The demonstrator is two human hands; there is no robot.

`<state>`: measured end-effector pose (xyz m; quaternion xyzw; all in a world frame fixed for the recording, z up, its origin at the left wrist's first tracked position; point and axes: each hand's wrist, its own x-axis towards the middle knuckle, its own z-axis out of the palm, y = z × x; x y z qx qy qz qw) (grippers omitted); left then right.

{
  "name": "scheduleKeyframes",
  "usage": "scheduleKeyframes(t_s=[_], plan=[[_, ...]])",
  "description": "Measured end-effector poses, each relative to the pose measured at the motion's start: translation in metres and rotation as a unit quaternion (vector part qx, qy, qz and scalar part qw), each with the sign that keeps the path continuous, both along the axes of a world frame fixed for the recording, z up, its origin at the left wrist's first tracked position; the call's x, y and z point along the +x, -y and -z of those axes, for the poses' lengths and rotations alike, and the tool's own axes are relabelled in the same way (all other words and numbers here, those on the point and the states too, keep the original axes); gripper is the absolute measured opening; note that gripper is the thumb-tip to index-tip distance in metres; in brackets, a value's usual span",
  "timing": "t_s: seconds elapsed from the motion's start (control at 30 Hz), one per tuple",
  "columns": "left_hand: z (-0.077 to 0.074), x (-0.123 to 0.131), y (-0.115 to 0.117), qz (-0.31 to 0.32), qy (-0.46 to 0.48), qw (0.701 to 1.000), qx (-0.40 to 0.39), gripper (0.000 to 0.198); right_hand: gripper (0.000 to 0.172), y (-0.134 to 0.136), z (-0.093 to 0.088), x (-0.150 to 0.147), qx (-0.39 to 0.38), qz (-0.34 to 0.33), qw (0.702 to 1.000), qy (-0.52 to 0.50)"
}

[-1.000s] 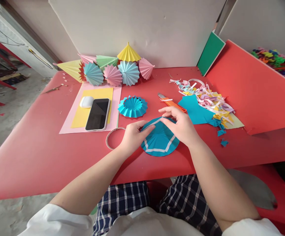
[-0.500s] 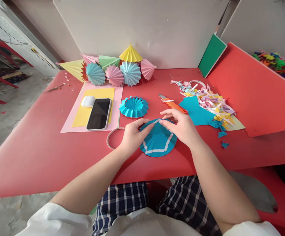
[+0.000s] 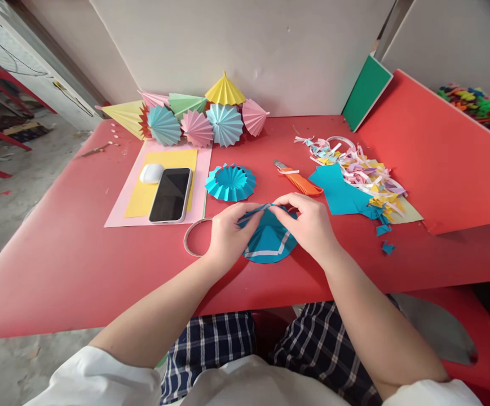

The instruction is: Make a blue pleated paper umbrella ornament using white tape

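Observation:
Both my hands pinch the far edge of a round blue paper piece (image 3: 267, 239) that has creases and white strips stuck along its rim. My left hand (image 3: 233, 234) grips that edge from the left between thumb and fingers. From the other side my right hand (image 3: 307, 221) pinches it, the fingertips of both hands almost meeting. The far rim is bent up where they hold it. Just beyond lies a pleated blue paper ring (image 3: 230, 182). An orange utility knife (image 3: 299, 179) rests past my right hand, and a roll of tape (image 3: 192, 239) lies beside my left hand.
At the back stand several pleated paper umbrellas (image 3: 224, 125). A phone (image 3: 171, 194) and a white case (image 3: 151, 173) lie on pink and yellow sheets at left. Blue paper (image 3: 341, 190) and a heap of paper scraps (image 3: 361, 169) are at right, before a red board (image 3: 443, 158).
My right hand's fingers have closed in on the far edge of the blue paper. That edge is now bent upward, and the fingertips have come closer together.

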<state>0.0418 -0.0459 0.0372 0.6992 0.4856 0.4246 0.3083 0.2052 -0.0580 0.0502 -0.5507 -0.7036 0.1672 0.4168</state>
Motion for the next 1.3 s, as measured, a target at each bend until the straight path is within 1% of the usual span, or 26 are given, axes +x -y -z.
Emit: scheduleKeyframes(t_s=[0.13,0.4,0.5,0.67,0.83,0.97,1.3], plan=[[0.000,-0.001,0.001,0.003,-0.020,0.998,0.054,0.015,0.011,0.002,0.000,-0.004,0.030,0.003,0.999,0.032],[0.003,-0.001,0.002,0.010,-0.029,0.993,0.112,0.014,0.015,0.005,-0.001,-0.008,0.052,0.015,0.996,0.065],[0.001,-0.001,0.004,0.002,-0.031,0.993,0.111,0.014,0.015,0.005,-0.002,-0.008,0.053,0.015,0.996,0.066],[-0.004,0.000,0.005,-0.025,-0.019,0.997,0.064,0.015,0.014,0.006,-0.003,-0.010,0.062,0.010,0.996,0.066],[-0.005,0.001,0.005,-0.047,-0.005,0.998,0.048,0.014,0.014,0.007,-0.002,-0.014,0.093,0.021,0.992,0.085],[-0.005,0.001,0.004,-0.041,-0.001,0.997,0.066,0.013,0.016,0.008,-0.001,-0.016,0.115,0.026,0.988,0.103],[-0.001,-0.003,0.001,-0.007,-0.007,0.990,0.138,0.011,0.017,0.011,-0.003,-0.017,0.124,0.005,0.987,0.098]])
